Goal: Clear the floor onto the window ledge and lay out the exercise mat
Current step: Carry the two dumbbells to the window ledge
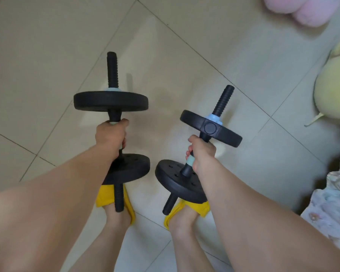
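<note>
Gripping one dumbbell in each fist, the person is holding both clear of the tiled floor (47, 46) above yellow slippers (185, 210). The left hand (111, 134) is wrapping its fingers tight round the left dumbbell (111, 103); the right hand (201, 152) is clenching the right dumbbell (211, 128), which is tilting. Keeping the bars level should be steadying the carry to the ledge. Plates are looking matte black, the bar ends ridged, the collars pale blue. Soft plush toys (302, 8) are lying nearby.

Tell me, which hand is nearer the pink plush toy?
Right. The right hand sits below-left of the pink plush toy; the left hand is farther left still.
</note>
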